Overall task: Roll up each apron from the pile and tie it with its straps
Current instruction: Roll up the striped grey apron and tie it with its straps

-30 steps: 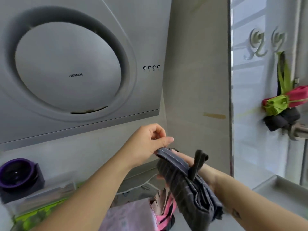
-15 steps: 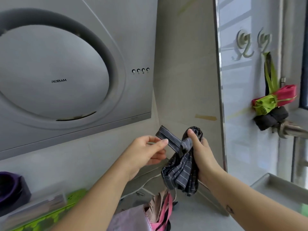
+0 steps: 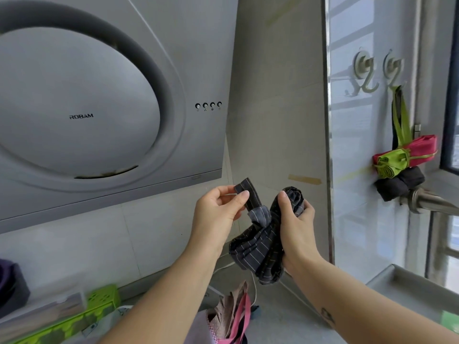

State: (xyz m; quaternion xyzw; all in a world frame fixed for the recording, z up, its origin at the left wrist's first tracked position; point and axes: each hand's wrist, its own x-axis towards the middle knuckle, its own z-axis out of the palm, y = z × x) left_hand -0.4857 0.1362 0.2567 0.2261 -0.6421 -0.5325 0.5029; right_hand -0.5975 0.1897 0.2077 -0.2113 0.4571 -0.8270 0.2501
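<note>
Between both hands, the rolled striped apron [image 3: 260,249] hangs in mid-air; the right hand [image 3: 295,219] grips its bundle, the left hand [image 3: 218,209] pinches its strap [image 3: 248,194]. Below lies the apron pile [image 3: 231,316]; the wall corner stands close behind.

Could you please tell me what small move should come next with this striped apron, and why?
Probably pull the strap leftward with the left hand to snug the knot: it looks loose, and the right hand grips the rolled apron.
</note>
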